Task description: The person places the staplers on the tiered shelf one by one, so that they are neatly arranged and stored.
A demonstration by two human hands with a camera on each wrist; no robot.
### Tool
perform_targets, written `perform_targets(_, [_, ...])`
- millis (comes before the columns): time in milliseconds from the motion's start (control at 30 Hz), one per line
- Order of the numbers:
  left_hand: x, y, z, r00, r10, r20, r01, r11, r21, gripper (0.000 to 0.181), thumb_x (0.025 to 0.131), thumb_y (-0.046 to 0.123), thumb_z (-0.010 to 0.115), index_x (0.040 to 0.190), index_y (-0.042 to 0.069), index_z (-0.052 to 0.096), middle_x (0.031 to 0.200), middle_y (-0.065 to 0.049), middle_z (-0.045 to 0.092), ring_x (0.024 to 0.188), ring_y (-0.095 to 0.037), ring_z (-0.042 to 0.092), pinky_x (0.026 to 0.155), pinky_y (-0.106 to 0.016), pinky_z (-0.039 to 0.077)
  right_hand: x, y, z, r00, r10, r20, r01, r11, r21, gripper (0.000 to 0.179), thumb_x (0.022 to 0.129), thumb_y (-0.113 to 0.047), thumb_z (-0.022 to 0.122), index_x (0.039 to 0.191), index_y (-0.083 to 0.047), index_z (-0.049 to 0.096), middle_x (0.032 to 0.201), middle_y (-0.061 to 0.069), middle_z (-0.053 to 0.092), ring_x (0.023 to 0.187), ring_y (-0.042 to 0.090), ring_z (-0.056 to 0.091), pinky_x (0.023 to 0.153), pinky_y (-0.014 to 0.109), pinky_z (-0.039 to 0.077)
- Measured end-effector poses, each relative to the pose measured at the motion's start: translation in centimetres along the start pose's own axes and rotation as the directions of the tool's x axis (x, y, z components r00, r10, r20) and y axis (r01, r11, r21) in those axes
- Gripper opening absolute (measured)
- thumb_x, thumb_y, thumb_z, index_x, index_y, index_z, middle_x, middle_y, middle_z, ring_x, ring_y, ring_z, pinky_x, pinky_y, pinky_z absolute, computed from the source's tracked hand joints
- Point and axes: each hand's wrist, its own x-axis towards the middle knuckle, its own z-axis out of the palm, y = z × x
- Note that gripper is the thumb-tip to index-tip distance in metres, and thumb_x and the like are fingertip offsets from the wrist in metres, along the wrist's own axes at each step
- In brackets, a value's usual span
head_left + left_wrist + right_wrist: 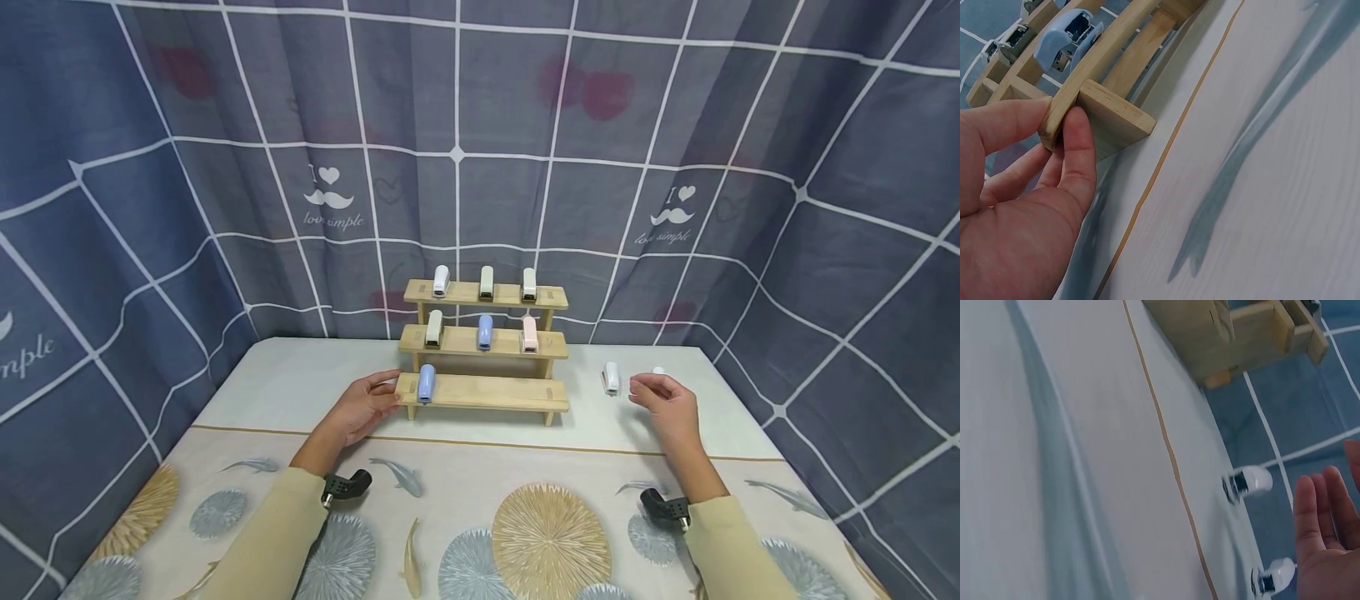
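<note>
My left hand [365, 408] pinches the left end of the lowest board of a three-tier wooden stand [495, 393], thumb on top and fingers beneath. Close to that grip, a blue mini stapler [426, 383] stands on the lowest board. Off the stand's right side, my right hand [670, 410] hovers over the table with its fingers loosely bent and nothing in them. Just left of its fingertips stands a white mini stapler [611, 378]. Another white stapler [1274, 577] is mostly hidden behind the right hand in the head view.
The middle board carries a cream stapler [434, 328], a blue one [485, 332] and a pink one [529, 333]. A white stapler [441, 281] and two cream ones stand on the top board. A grid-patterned curtain [495, 200] encloses the table behind and at both sides.
</note>
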Motion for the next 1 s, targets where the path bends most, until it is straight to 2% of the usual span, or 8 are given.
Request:
perform_targets(333, [0.0, 0.0, 0.2, 1.0, -0.003, -0.011, 0.003, 1.0, -0.002, 0.064, 0.097, -0.009, 0.059, 0.156, -0.001, 0.036, 0.115, -0.005, 0.061, 0.097, -0.009, 0.066, 0.084, -0.022, 0.06, 1.9, 1.1, -2.3, 0.989, 0.084, -0.122, -0.088, 0.996, -0.026, 0.029, 0.095, -0.017, 0.075, 0.117, 0.001, 0.07, 0.091, -0.015, 0.071, 0.082, 0.009, 0.074, 0.076, 0.019, 0.062])
perform_targets(567, [0.0, -0.1, 0.2, 1.0, -0.007, -0.014, 0.007, 1.0, 0.0, 0.064, 0.097, -0.009, 0.058, 0.157, -0.001, 0.035, 0.117, -0.005, 0.06, 0.098, -0.009, 0.065, 0.084, -0.021, 0.06, 3.2, 1.5, -3.6, 0.977, 0.129, -0.171, -0.155, 0.977, -0.145, 0.035, 0.096, -0.027, 0.073, 0.122, -0.005, 0.071, 0.09, -0.021, 0.063, 0.083, 0.001, 0.066, 0.077, 0.013, 0.058])
perform_targets(733, [0.0, 0.0, 0.2, 1.0, -0.009, -0.015, 0.009, 1.0, 0.008, 0.064, 0.098, -0.008, 0.058, 0.157, 0.0, 0.035, 0.119, -0.007, 0.06, 0.098, -0.009, 0.065, 0.086, -0.022, 0.06, 4.1, 2.0, -4.3, 0.979, 0.135, -0.154, -0.17, 0.955, -0.244, 0.039, 0.097, -0.032, 0.07, 0.127, -0.007, 0.069, 0.098, -0.016, 0.063, 0.085, 0.0, 0.063, 0.077, 0.014, 0.057])
perform_targets(867, [-0.1, 0.2, 0.3, 1.0, -0.009, -0.012, 0.009, 1.0, 0.012, 0.064, 0.098, -0.008, 0.057, 0.157, 0.0, 0.034, 0.123, -0.009, 0.059, 0.1, -0.009, 0.065, 0.086, -0.021, 0.06, 4.6, 2.3, -4.9, 0.985, 0.125, -0.116, -0.158, 0.924, -0.347, 0.043, 0.098, -0.035, 0.068, 0.132, -0.008, 0.068, 0.106, -0.009, 0.065, 0.085, -0.002, 0.059, 0.071, 0.011, 0.053])
perform_targets(1000, [-0.1, 0.2, 0.1, 1.0, 0.007, 0.0, -0.007, 1.0, 0.004, 0.064, 0.098, -0.008, 0.057, 0.157, -0.002, 0.033, 0.122, -0.009, 0.06, 0.099, -0.008, 0.066, 0.086, -0.02, 0.06, 5.2, 2.3, -5.1, 0.989, 0.131, -0.066, -0.146, 0.901, -0.409, 0.044, 0.1, -0.033, 0.067, 0.135, -0.008, 0.066, 0.119, 0.005, 0.066, 0.087, -0.002, 0.055, 0.067, 0.009, 0.049])
